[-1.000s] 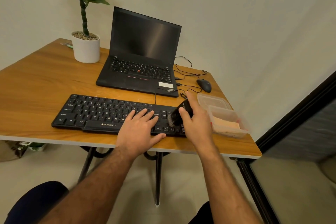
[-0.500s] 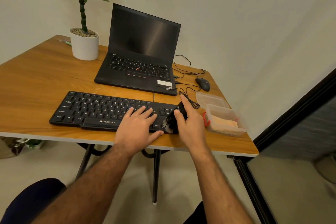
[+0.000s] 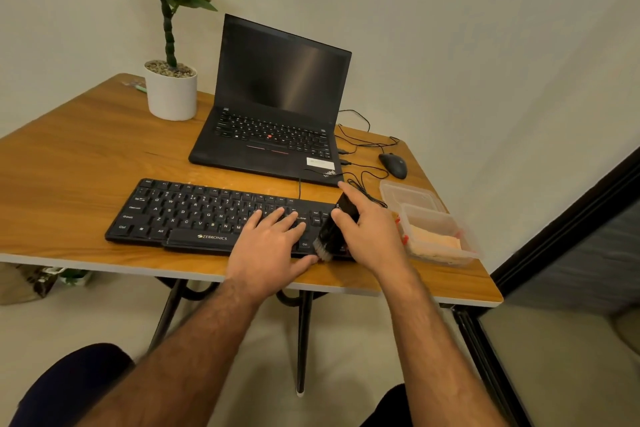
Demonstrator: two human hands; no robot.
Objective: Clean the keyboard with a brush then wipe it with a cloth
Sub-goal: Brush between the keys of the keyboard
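Pale plaster walls meet in a corner behind a wooden desk [image 3: 69,163] with a light edge band and black legs, seen from the head camera. Near its front edge lies the keyboard [image 3: 194,215]: a black full-size wired unit with white legends, a wide front lip printed ZEBRONICS, and a thin black cable leaving its rear edge. Its right end is hidden beneath the two hands. The left hand [image 3: 268,248] lies flat on the right-centre keys, fingers straight and slightly spread, thumb reaching past the front lip; it presses and grips nothing. The right hand [image 3: 372,232] is curled around the brush [image 3: 334,229], a dark block-shaped body tilted with its top leaning away, index finger extended along its upper end. Pale bristles at its lower end touch the front right part of the keyboard, just beside the left thumb. Right of the hands stands a clear plastic container [image 3: 446,222] with red clips holding the folded peach-coloured cloth [image 3: 434,243]; a second clear piece, probably its lid, lies just behind. Farther back sit an open black laptop [image 3: 277,114] with a dark screen, a black mouse [image 3: 393,165] amid loose cables, and a white pot [image 3: 171,97] with a green plant
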